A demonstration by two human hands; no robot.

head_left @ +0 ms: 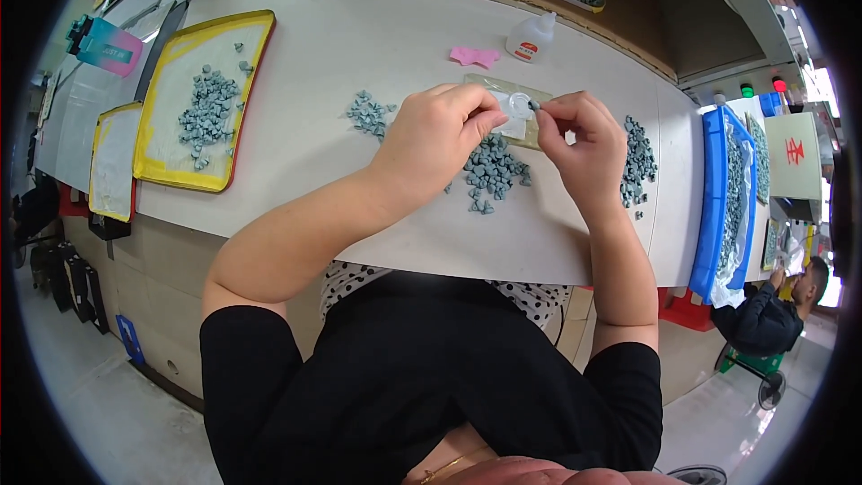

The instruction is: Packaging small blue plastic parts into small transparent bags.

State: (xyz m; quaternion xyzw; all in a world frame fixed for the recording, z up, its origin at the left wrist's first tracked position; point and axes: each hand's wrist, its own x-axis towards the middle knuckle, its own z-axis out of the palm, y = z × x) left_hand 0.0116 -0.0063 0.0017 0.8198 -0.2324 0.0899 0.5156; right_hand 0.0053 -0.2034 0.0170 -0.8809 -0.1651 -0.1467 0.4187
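Two hands meet over table: left hand (437, 136) pinches clear ring (520, 106), right hand (580, 140) pinches small grey piece (535, 105) touching it.

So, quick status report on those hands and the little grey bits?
Left hand and right hand pinching one small grey piece above the clear plastic sheet. Grey pile beneath. Nothing in the way.

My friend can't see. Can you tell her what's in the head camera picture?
A person's left hand and right hand pinch a small clear piece over a white table. Small grey-blue parts lie beneath, more in a yellow tray.
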